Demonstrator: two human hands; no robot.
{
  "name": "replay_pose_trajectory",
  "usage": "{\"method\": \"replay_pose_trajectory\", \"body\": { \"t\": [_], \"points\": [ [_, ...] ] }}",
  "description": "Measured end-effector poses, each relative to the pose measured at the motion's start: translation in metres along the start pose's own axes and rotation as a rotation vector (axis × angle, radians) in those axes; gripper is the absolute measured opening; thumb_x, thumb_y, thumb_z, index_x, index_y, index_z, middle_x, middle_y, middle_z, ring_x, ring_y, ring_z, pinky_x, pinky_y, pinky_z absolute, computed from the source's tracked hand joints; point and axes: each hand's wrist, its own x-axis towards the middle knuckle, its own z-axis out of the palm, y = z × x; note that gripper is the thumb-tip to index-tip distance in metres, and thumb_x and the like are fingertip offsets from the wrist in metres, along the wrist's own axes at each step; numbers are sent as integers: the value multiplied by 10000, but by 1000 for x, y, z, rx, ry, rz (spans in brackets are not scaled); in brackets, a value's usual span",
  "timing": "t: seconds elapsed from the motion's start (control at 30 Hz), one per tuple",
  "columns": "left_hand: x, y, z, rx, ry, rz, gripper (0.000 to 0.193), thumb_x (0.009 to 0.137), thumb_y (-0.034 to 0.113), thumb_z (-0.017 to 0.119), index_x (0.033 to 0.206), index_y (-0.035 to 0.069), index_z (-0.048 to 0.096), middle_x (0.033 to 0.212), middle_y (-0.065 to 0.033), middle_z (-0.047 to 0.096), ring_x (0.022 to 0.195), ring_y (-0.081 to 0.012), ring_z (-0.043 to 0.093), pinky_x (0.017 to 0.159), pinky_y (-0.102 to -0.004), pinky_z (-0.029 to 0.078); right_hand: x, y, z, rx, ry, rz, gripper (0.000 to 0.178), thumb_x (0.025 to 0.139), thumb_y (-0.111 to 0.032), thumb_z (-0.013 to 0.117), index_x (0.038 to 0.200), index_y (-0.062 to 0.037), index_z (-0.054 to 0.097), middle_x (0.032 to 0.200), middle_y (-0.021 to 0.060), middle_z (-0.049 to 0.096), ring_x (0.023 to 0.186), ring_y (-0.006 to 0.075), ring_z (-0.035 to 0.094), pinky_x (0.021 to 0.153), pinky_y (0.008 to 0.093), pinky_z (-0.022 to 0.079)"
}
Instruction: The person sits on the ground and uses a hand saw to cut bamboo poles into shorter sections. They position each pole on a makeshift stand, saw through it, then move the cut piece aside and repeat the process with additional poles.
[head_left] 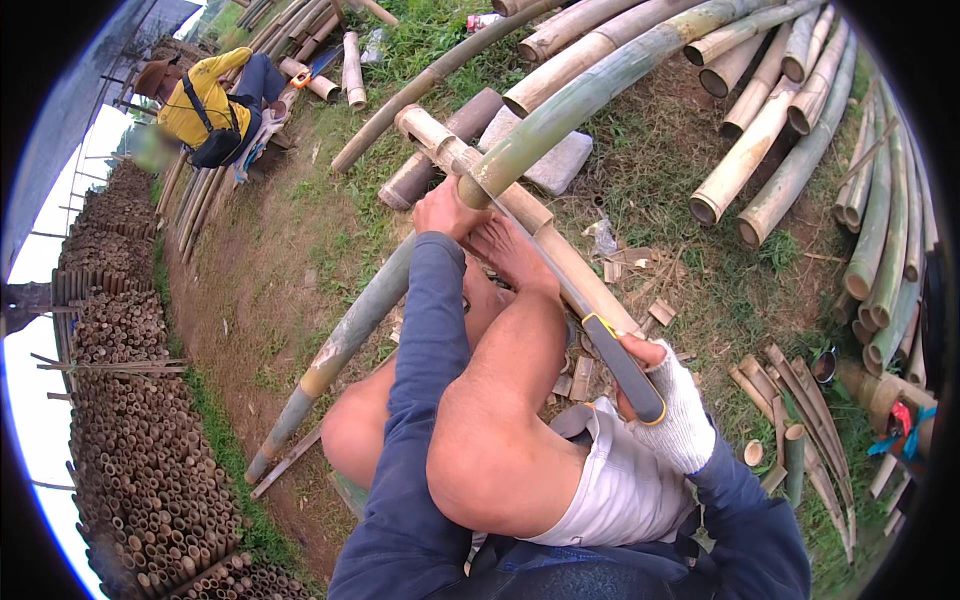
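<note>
A long green bamboo pole (pixel 575 108) slants from the lower left up to the far right across my work spot. My bare left hand (pixel 447 208) is wrapped round it near the middle. In my right hand (pixel 672 405), which wears a white knit glove, is the grey and yellow handle of a handsaw (pixel 545 255). The far part of its blade lies against the pole, close beside my left hand. Under the pole runs a paler, notched bamboo support (pixel 575 268). My bare foot (pixel 512 248) is beside the support, near the blade.
Cut bamboo poles (pixel 745 150) lie in groups at the far right. Split strips (pixel 800 420) and offcuts (pixel 660 312) are on the ground to my right. A pale block (pixel 555 160) sits beyond the support. At the far left, a person in yellow (pixel 205 110) sits near stacked bamboo (pixel 150 480).
</note>
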Motion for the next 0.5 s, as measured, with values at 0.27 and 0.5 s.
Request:
{"method": "replay_pose_trajectory", "body": {
  "t": [0.27, 0.5],
  "points": [
    [-1, 1, 4, 28, -2, -11, 706, 764, 580, 847, 1336, 192, 701, 1193, -209, 786, 1124, -407, 753, 976, -528, 580, 103, 28, 44, -10, 82, -135, 727, 819, 14, 794, 1496, -103, 555, 1311, 185, 716, 1008, 378, 757, 930, 428, 590],
    [2, 18, -6, 95, -1, -4, 650, 810, 592, 802, 1305, 180, 712, 1152, -215, 793, 1120, -421, 750, 970, -533, 577, 116, 34, 40, 18, 24, -169, 652, 866, -28, 743, 1485, -128, 564, 1309, 234, 688, 1107, 417, 724, 940, 451, 585]
  ]
}}
